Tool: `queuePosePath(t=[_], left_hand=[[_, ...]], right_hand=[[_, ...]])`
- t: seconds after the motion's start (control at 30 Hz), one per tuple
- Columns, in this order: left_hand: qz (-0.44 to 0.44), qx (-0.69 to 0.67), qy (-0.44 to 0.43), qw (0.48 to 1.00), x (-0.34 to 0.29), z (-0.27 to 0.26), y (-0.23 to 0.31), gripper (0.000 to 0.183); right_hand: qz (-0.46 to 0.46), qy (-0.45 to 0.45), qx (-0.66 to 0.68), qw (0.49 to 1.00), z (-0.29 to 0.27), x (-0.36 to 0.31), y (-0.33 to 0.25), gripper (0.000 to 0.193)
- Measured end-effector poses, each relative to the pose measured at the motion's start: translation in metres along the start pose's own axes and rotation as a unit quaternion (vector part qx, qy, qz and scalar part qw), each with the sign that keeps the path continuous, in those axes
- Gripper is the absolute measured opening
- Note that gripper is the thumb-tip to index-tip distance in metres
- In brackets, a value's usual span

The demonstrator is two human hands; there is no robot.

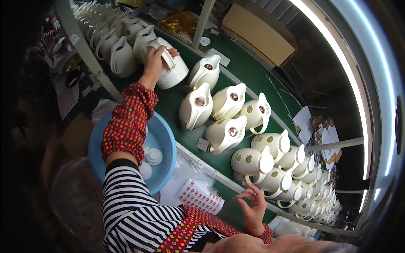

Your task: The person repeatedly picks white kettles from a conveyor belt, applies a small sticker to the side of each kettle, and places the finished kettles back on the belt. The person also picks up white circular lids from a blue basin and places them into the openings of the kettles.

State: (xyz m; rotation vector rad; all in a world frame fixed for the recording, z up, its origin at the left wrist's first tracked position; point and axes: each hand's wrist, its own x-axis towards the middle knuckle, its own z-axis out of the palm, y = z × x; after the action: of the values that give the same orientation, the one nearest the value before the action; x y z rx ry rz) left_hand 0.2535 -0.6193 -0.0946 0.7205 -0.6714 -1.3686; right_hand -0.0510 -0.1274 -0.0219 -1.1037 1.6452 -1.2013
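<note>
With my left arm stretched out to the far left, my left hand (155,63) is closed round the handle of a white jug (176,71), which leans over on the green work surface (171,99). My right hand (252,208) is near the front edge with thumb and fingers bent together; anything between the fingertips is too small to make out. Beside it lies a sheet of small red stickers (200,198). Several cream jugs without lids, such as this jug (196,107), stand in the middle, their openings showing a shiny, reddish inside.
A blue basin (168,164) with white round lids (153,156) sits under my left forearm. Lidded jugs (274,179) crowd the right, and more open jugs (122,57) fill the far left. A metal post (84,50), a cardboard box (257,33) and gold foil (179,23) are farther back.
</note>
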Motion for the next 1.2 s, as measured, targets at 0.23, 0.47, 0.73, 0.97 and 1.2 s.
queuePosePath(t=[0.23, 0.47, 0.73, 0.97, 1.2], left_hand=[[-0.148, -0.093, -0.156, 0.972, -0.211, 0.075, 0.097, 0.018], [-0.496, -0.202, -0.086, 0.840, -0.379, 0.094, 0.071, 0.006], [-0.577, -0.217, -0.070, 0.785, -0.472, 0.097, 0.035, 0.008], [-0.571, -0.202, -0.077, 0.792, -0.485, 0.099, 0.038, 0.016], [-0.566, -0.189, -0.050, 0.801, -0.486, 0.105, 0.048, 0.010]], right_hand=[[-0.131, -0.119, 0.016, 0.984, 0.002, -0.009, -0.071, 0.066], [-0.233, -0.177, -0.018, 0.956, 0.014, -0.070, -0.084, 0.079], [-0.140, -0.231, -0.057, 0.961, 0.003, -0.142, -0.048, 0.088], [-0.155, -0.228, -0.075, 0.958, 0.006, -0.157, -0.039, 0.091], [-0.257, -0.222, -0.157, 0.927, 0.014, -0.151, -0.034, 0.090]])
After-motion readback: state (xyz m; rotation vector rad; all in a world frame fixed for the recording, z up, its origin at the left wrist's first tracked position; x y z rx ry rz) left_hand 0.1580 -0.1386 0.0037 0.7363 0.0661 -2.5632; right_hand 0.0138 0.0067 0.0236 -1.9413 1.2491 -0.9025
